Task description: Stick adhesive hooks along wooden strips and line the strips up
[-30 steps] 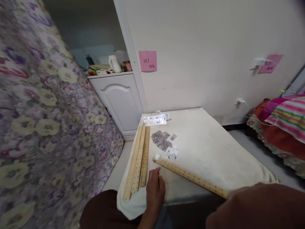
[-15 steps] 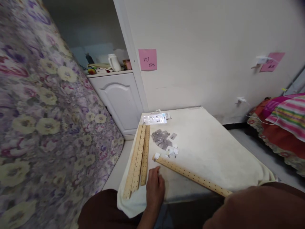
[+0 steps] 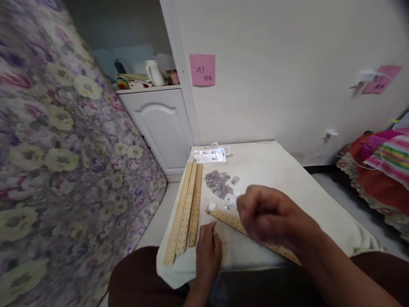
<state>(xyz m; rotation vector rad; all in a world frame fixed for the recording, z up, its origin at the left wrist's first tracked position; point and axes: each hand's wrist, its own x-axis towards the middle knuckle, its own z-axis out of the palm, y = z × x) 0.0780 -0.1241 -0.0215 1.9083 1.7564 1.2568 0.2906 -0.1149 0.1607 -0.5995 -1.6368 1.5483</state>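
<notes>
My left hand (image 3: 209, 247) rests on the cloth near the front edge of the table, its fingers curled in. Whatever it may hold is hidden. Raised over the table, my right hand (image 3: 275, 217) is closed in a fist, slightly blurred, and I cannot make out anything in it. Behind it a wooden strip with rows of holes (image 3: 226, 217) lies slantwise, partly covered by the hand and forearm. A small white piece (image 3: 212, 207) sits at its far left end. More white pieces (image 3: 228, 200) lie just beyond, partly hidden by the right hand.
Several perforated wooden strips (image 3: 187, 204) lie along the left side of the table. Small grey plastic packets (image 3: 219, 183) are heaped mid-table. Clear packaging (image 3: 209, 154) lies at the back. A floral curtain (image 3: 64, 162) hangs at left; a white cabinet (image 3: 159, 132) stands behind.
My right hand has come up from the lower right corner to over the slanted strip. My left hand stays in place. The view has shifted slightly.
</notes>
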